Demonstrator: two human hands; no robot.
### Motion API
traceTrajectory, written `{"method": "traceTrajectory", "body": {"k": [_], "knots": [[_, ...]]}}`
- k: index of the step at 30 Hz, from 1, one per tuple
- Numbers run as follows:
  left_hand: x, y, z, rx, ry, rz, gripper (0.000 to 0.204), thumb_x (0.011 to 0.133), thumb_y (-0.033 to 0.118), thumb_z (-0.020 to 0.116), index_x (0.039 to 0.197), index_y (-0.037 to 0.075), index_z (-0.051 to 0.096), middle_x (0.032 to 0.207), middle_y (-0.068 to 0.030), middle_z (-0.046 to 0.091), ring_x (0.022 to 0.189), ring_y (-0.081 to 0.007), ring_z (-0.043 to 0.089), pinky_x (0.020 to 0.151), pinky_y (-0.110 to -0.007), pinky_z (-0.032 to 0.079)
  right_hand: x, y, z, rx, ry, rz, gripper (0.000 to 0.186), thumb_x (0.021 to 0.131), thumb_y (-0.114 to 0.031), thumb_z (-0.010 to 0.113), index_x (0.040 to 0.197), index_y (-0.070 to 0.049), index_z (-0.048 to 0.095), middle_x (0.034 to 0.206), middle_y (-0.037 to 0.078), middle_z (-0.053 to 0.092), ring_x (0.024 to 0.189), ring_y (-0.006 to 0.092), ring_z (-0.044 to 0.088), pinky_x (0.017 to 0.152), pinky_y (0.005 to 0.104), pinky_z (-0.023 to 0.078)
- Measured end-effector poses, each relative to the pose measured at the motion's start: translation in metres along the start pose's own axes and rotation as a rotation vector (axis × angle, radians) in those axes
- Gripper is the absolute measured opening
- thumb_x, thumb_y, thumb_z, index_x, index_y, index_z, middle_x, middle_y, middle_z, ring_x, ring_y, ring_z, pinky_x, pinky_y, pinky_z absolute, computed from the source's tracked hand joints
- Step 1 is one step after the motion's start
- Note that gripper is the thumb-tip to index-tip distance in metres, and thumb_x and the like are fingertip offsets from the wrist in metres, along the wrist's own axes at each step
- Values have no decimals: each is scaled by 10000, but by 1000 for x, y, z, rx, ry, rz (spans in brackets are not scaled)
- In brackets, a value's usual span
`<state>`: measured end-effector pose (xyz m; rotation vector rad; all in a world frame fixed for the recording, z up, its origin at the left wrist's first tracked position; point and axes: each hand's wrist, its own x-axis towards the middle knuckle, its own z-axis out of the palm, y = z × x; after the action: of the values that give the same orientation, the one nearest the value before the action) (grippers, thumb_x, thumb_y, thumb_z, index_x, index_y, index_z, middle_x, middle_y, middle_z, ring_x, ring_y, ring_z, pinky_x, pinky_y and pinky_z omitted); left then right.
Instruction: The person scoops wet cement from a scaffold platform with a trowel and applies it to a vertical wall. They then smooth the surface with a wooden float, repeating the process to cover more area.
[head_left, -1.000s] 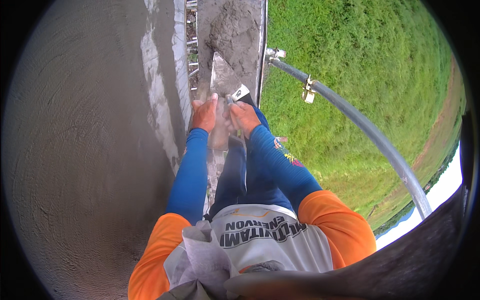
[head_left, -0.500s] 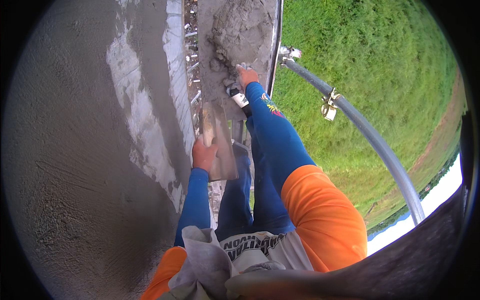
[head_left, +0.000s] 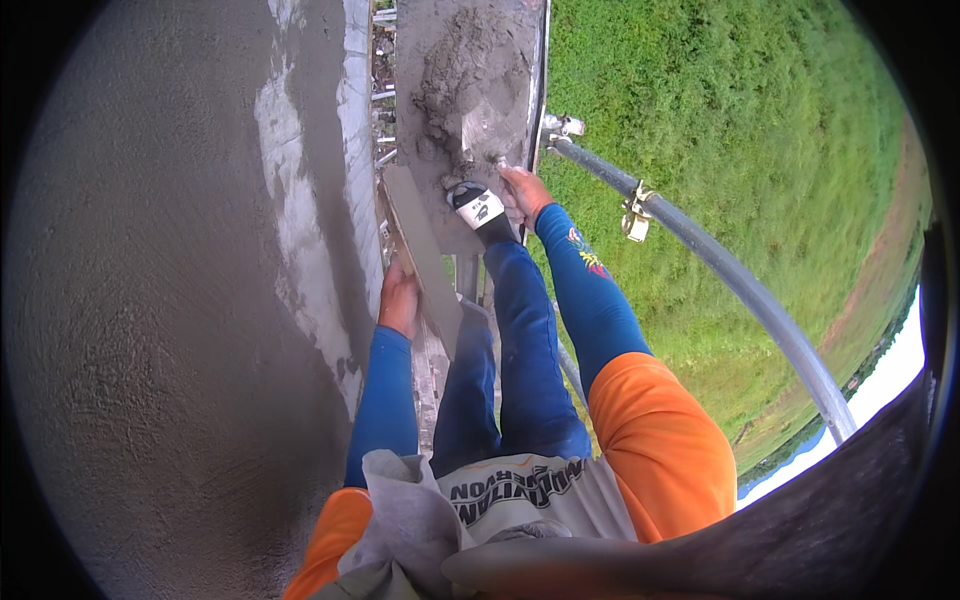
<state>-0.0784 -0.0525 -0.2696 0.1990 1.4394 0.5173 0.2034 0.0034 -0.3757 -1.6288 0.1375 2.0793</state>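
My left hand (head_left: pixel 399 300) grips a long, flat plastering float (head_left: pixel 425 255), tilted on its long side beside my legs. My right hand (head_left: pixel 523 195) is closed on the handle of a trowel (head_left: pixel 480 130), whose blade lies against wet grey mortar (head_left: pixel 450 60) heaped on the narrow platform (head_left: pixel 420 120). My foot in a black and white sandal (head_left: pixel 478 205) rests on that platform, just left of my right hand.
A wet plastered surface (head_left: pixel 170 280) with pale streaks fills the left, along a narrow debris-strewn gap (head_left: pixel 383 100) by the platform. A curved metal scaffold pipe (head_left: pixel 720 260) with clamps (head_left: pixel 636 215) runs along the right, over grassy ground (head_left: pixel 720 100) lying below.
My hands have parted since a second ago. My right hand reached up into the mortar, then came back down and rightward with the trowel. The float in my left hand has turned more edge-on.
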Motion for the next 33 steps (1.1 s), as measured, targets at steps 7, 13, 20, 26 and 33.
{"method": "traceTrajectory", "body": {"k": [7,13,20,26,33], "knots": [[2,62,62,-137,-89,-11,403,1053,263,534,1416,88,539,1234,-88,680,1115,-228,669,906,-381,564,-135,-41,1,-187,75,-231,301,1001,-392,636,899,-137,514,592,-16,451,419,104,387,383,290,285],[4,112,92,-246,-185,-52,505,1048,424,515,1430,95,541,1280,-74,670,1158,-234,647,942,-395,543,-254,-42,39,-576,202,-608,339,987,-367,651,1030,-32,622,832,120,672,722,270,654,663,387,511],[0,138,97,-313,-189,47,467,1046,414,511,1379,90,561,1245,-83,682,1086,-257,680,907,-411,559,-243,-43,36,-933,577,-752,359,1005,-355,597,1059,-1,585,976,284,676,938,508,624,805,534,494],[8,57,36,-135,-48,8,418,1071,364,467,1350,69,569,1181,-78,691,1022,-237,693,858,-366,573,-32,-82,-7,-1201,745,-373,465,979,-498,532,1166,-76,594,1134,283,693,1078,478,651,950,576,495],[7,-84,-52,-194,-1,-225,439,1088,313,439,1422,35,506,1316,-101,636,1170,-233,630,968,-367,531,154,-60,-7,-1114,750,-339,486,973,-503,551,1209,-82,611,1153,255,704,1129,435,659,971,540,507]]}}
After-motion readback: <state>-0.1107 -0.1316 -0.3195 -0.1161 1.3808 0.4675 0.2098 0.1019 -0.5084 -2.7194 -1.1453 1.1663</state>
